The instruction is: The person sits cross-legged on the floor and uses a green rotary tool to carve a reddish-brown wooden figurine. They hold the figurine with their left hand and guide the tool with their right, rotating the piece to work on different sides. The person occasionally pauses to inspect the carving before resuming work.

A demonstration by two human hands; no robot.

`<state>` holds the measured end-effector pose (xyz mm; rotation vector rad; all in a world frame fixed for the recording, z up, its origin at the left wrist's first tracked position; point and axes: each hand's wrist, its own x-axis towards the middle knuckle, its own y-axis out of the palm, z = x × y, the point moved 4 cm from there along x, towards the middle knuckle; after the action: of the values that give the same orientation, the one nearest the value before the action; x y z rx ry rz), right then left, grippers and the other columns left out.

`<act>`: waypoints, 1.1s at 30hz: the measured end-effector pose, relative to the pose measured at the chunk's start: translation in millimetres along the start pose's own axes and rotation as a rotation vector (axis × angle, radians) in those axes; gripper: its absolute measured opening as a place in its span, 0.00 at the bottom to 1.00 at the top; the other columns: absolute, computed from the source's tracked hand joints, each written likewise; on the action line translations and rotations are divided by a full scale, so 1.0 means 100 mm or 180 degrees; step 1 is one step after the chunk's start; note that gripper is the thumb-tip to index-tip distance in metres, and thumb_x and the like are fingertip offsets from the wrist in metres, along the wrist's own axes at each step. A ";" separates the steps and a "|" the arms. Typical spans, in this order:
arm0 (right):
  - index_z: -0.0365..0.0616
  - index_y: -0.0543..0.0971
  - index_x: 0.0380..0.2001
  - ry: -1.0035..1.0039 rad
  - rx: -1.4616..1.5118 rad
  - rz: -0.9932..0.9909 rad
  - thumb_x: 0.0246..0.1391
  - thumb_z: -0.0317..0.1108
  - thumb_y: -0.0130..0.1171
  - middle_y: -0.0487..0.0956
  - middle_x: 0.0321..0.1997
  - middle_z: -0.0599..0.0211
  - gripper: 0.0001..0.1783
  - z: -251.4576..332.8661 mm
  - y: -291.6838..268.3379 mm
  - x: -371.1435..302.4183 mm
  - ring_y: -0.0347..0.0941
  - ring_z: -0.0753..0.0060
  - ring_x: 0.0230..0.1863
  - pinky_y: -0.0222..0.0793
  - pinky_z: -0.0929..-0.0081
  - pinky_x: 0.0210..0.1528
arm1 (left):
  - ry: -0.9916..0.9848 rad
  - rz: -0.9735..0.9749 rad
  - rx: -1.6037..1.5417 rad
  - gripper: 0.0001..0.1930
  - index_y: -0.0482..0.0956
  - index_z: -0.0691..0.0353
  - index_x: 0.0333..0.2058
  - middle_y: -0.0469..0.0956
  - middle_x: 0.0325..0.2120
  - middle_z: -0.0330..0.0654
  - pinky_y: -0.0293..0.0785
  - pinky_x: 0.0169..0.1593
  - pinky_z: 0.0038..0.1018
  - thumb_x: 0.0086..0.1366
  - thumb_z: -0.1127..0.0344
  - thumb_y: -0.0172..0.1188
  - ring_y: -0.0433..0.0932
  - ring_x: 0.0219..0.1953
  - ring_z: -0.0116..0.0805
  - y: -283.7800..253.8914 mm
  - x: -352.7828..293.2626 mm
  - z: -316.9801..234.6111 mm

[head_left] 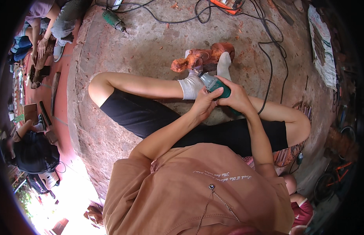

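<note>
Both my hands are wrapped round a green power grinder (222,87) with a grey nose, which resembles a die grinder. My left hand (205,103) grips it from the left side, and my right hand (237,96) closes over it from the right. Its nose points up and left, towards a reddish wooden carving (203,57) that lies on its side between my feet. Whether the tip touches the wood is too small to make out. A sock-covered left foot (192,84) rests below the carving, and the right sock (224,65) presses against its thicker end.
Another green power tool (113,20) lies at the far left on the rough concrete floor (99,51). Black cables (270,58) loop over the far and right side, near an orange case (229,4). A white sack (322,47) lies at right. Other people (35,150) sit at left.
</note>
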<state>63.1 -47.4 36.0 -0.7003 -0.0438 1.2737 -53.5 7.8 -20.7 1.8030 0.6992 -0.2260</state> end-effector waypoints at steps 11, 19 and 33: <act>0.54 0.71 0.61 0.0057 0.0037 -0.0066 0.29 0.38 0.70 0.82 0.42 0.47 0.46 0.01 -0.01 -0.03 0.80 0.50 0.44 0.73 0.64 0.47 | -0.0043 0.0092 0.0056 0.24 0.67 0.64 0.52 0.77 0.45 0.42 0.80 0.50 0.32 0.61 0.70 0.67 0.79 0.47 0.34 0.03 -0.01 -0.03; 0.55 0.72 0.61 0.0012 -0.0110 -0.0014 0.30 0.38 0.69 0.81 0.42 0.47 0.46 0.06 0.02 -0.02 0.80 0.49 0.44 0.73 0.63 0.48 | -0.0020 -0.0016 -0.0047 0.24 0.67 0.65 0.53 0.76 0.46 0.43 0.80 0.52 0.33 0.61 0.69 0.67 0.79 0.48 0.34 0.00 -0.03 -0.01; 0.55 0.71 0.61 -0.0066 -0.0028 -0.0066 0.30 0.38 0.69 0.82 0.41 0.47 0.46 -0.03 0.04 -0.01 0.80 0.51 0.43 0.73 0.64 0.47 | -0.0049 -0.0036 -0.0051 0.24 0.67 0.64 0.53 0.76 0.47 0.43 0.79 0.52 0.33 0.61 0.70 0.66 0.78 0.48 0.35 -0.05 0.00 0.02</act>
<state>60.3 -49.0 31.8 -0.6926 -0.0735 1.2618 -55.6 6.8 -25.6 1.7807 0.6989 -0.2410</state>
